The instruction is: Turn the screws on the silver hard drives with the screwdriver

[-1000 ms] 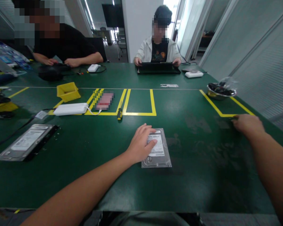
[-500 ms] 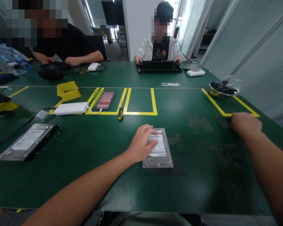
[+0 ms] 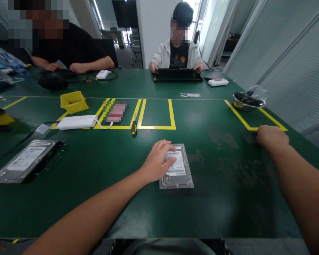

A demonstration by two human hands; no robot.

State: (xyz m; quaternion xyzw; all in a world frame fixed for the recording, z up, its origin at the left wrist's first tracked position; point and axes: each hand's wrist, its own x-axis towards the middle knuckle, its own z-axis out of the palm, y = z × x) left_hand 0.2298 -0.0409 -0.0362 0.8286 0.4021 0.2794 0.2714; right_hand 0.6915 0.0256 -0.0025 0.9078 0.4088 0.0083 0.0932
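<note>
Hard drive (image 3: 181, 168) lies flat on the green table (image 3: 215, 209), the person's left hand (image 3: 156, 163) draped over its left side, thumb and fingers apart! Out wide, the right hand (image 3: 273, 138) sits near the yellow tape (image 3: 237, 114), fingers hidden, grip impossible to tell.

an office-like room serving as an electronics workshop: a glass partition (image 3: 257, 60) and slatted blinds (image 3: 315, 117) line the right, a black display screen (image 3: 125, 14) shows beyond; the green table (image 3: 95, 209), marked with yellow tape (image 3: 156, 127), bears a central hard drive (image 3: 179, 181), a second hard drive (image 3: 28, 158) and a screwdriver (image 3: 134, 128).
</note>
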